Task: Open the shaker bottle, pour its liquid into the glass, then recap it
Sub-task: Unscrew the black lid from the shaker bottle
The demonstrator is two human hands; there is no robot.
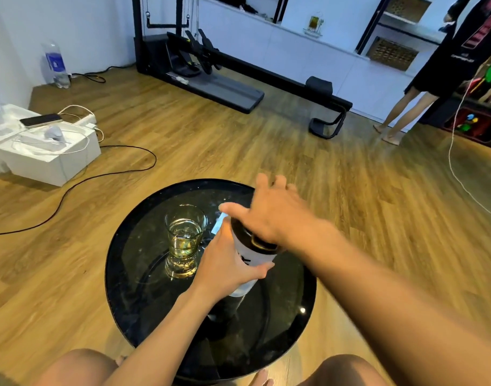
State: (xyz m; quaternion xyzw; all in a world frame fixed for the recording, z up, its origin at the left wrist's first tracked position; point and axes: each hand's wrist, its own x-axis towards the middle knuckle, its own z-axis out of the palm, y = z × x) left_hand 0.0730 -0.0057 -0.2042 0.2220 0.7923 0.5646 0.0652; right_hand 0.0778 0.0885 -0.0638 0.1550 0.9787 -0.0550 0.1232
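Recapping seems underway: the clear glass tumbler (185,235) at frame centre holds amber liquid. Left hand (227,260) wraps the white plastic shaker bottle (252,257) beside it; right hand (269,213), fingers spread, presses its black lid (249,238) — next, probably a firm seating twist.

Single view, head-worn, wide-angle. The camera sits above the wearer's knees (77,366), seen at 6 o'clock, and faces forward and steeply down. A round table (121,274) lies close beneath and fills the lower centre. The forearms enter from 5 and 6 o'clock. The left hand (227,263) and right hand (269,215) meet at a bottle (256,253) just below centre, near the lens. Beyond, the floor (266,151) runs to a shelf wall (308,51) at 12 to 2 o'clock, well apart. Lines bow near the edges.
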